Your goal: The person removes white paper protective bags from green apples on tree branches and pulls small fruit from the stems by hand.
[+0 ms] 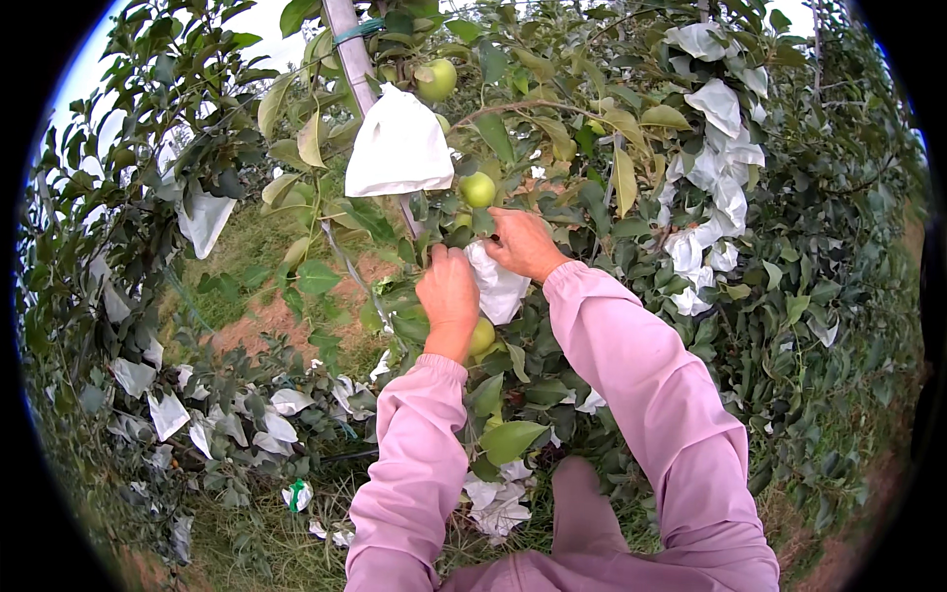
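Between my hands hangs a white fruit bag (500, 288) among the apple leaves. My right hand (524, 240) pinches its upper right edge, with the index finger stretched towards the leaves above. Curled beside the bag's upper left corner is my left hand (450, 296); its fingertips are hidden, so I cannot tell if it grips the bag. A green apple (477, 190) hangs bare just above my hands. Below the bag, another apple (482, 336) shows partly behind my left wrist. A larger white bag (399, 148) hangs higher up, in front of a slanted pole.
The slanted pole (351, 55) has green twine (359, 31) around it. Another green apple (436, 80) is at the top. Many white bags (714, 177) hang in the foliage at right, others (169, 416) at lower left. A thin branch (355, 274) crosses left of my hands.
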